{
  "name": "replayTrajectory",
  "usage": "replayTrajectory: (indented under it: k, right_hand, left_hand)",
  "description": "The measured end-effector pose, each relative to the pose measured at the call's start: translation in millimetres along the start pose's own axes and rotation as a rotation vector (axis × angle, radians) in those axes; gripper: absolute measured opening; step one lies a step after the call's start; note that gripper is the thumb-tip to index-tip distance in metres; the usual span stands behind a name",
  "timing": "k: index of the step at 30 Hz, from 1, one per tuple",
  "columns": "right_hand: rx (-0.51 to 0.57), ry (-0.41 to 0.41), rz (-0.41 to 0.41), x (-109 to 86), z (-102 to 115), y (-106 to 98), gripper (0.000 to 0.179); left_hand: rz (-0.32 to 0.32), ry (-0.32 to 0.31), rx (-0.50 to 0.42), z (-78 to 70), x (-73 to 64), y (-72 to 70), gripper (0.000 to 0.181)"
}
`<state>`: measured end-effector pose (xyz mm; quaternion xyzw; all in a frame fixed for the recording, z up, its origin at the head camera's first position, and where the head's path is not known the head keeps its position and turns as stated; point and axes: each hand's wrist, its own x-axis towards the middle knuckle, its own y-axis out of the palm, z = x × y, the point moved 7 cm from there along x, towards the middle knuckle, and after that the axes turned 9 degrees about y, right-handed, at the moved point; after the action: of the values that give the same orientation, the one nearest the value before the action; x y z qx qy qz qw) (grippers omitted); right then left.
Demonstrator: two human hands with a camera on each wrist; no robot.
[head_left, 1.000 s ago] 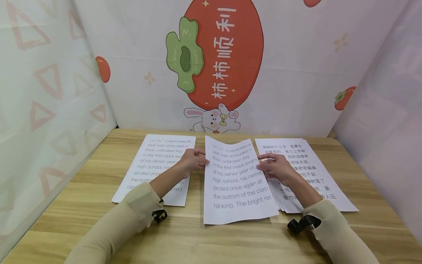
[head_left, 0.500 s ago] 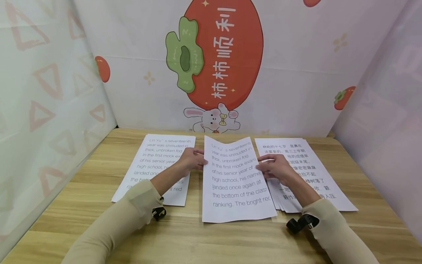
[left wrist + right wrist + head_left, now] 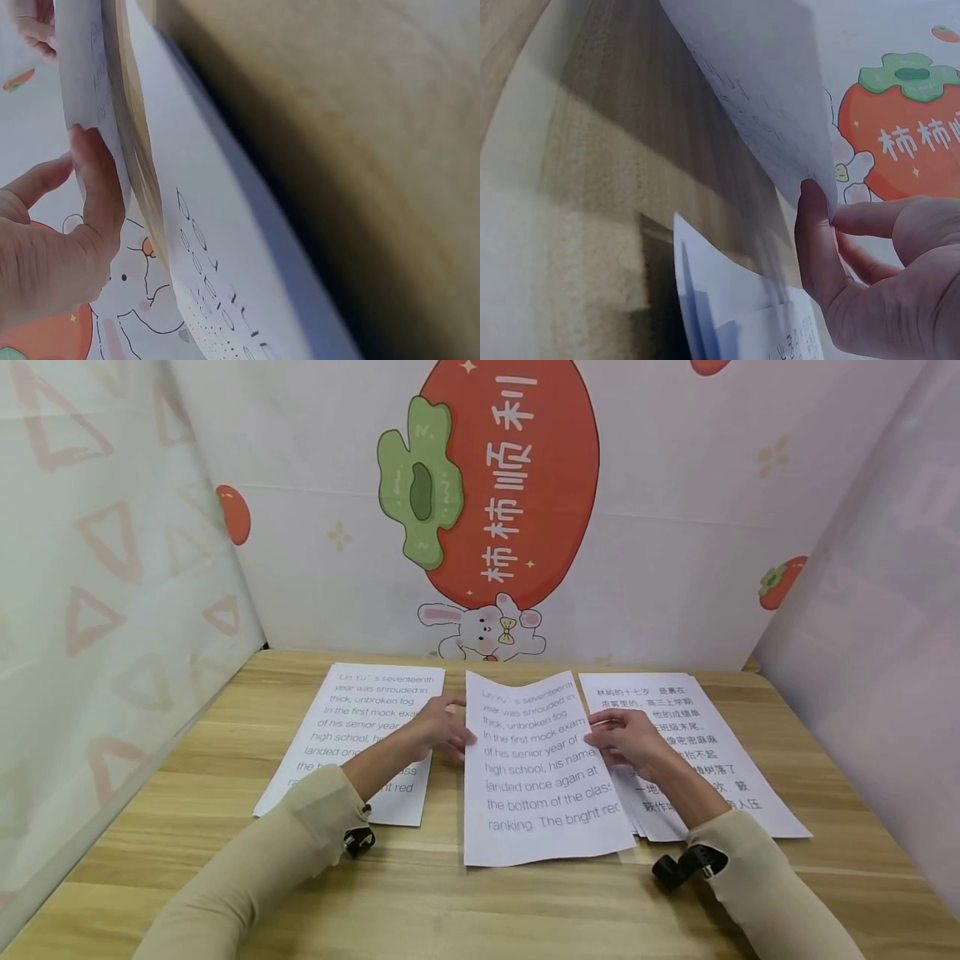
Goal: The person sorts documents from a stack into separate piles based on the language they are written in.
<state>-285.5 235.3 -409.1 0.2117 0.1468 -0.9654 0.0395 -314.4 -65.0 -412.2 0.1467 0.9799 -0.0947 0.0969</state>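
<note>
A white sheet of paper [image 3: 536, 777] printed with large English lines stands between my hands, bowed at its top edge. My left hand [image 3: 442, 729] pinches its left edge; in the left wrist view the thumb [image 3: 96, 176] lies against the paper. On the opposite edge, my right hand [image 3: 630, 745] grips the sheet between thumb and fingertips, as the right wrist view also shows. Left of it lies a stack of English pages [image 3: 360, 700], partly covered by my left forearm. Pages with Chinese print [image 3: 738, 777] lie under my right hand and forearm.
The wooden table [image 3: 450, 914] carries both paper stacks. Behind it hangs a white backdrop [image 3: 675, 527] with a big red persimmon [image 3: 555, 460] and a rabbit drawing. Patterned sheeting [image 3: 112, 568] closes the left side, and pale sheeting [image 3: 877, 635] the right.
The held sheet has shifted very slightly and stays between both hands. The left hand's fingers have slid a little lower along its edge; the stacks have not moved.
</note>
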Motion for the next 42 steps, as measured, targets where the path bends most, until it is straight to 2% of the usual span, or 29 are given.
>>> replayTrajectory:
  k: [3,6,10,15,19,28,36,42]
  right_hand:
    - [-0.006,-0.005,0.006,0.3,0.8,1.1,0.042]
    - [-0.035,-0.026,0.009,2.2,1.5,1.7,0.044]
    - [-0.079,-0.054,-0.003,5.0,2.7,2.2,0.048]
    - [-0.084,-0.041,-0.019,8.9,2.8,5.3,0.051]
    - [-0.087,-0.034,-0.022,9.5,6.2,10.2,0.050]
    - [-0.039,-0.079,0.044,11.6,24.4,23.9,0.045]
    - [0.038,-0.096,0.089,16.6,35.7,38.2,0.046]
    - [0.085,-0.107,0.124,19.7,44.5,52.6,0.049]
  left_hand:
    - [0.022,0.005,0.033,-1.2,-0.5,1.6,0.086]
    - [0.003,0.008,0.043,-2.3,-2.1,-1.2,0.087]
    - [-0.028,0.016,0.033,-4.6,-4.8,-8.2,0.079]
    - [-0.043,0.029,0.023,-6.1,-6.4,-17.5,0.066]
    - [-0.066,0.029,0.028,-7.9,-8.8,-26.2,0.061]
    - [-0.091,0.086,0.048,-17.5,-15.3,-52.6,0.073]
    - [-0.145,0.112,0.055,-21.2,-20.7,-78.6,0.071]
    - [-0.155,0.132,0.061,-23.1,-25.8,-96.2,0.071]
